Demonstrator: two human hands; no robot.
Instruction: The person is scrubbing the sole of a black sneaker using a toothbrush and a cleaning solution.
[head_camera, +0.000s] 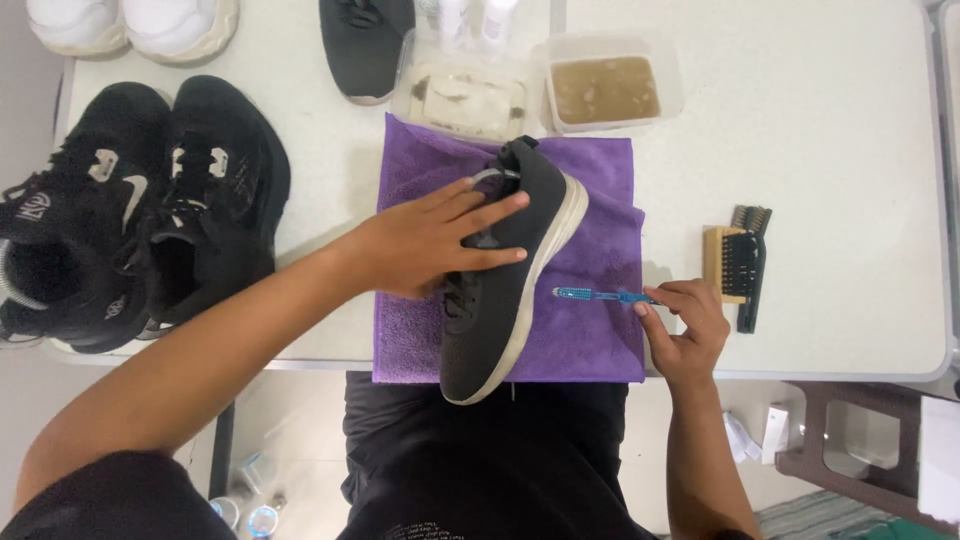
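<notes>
1. While the head camera looks straight down, a purple towel (600, 330) serves as the landmark: it lies on the white table (820, 120) at the near edge, likely to catch drips and keep the surface clean.
2. On the towel's middle rests a dark grey shoe (505, 290), tipped onto its side so its pale sole edge faces the towel's right half.
3. The left hand (425, 245) lies flat on the shoe's upper, fingers spread and pressing down, apparently to steady it.
4. At the towel's right edge the right hand (685, 325) pinches the handle of a blue toothbrush (590, 294) between thumb and fingertips, its head pointing at the sole and just short of it.
5. Right of the towel, a wooden brush (728, 262) and a black brush (752, 265) lie side by side within reach.
6. Beyond the towel's far edge stand two clear tubs (605, 90), one with murky brown liquid, one with pale contents.
7. Left of the towel sit black sneakers (140, 215), set aside.
</notes>
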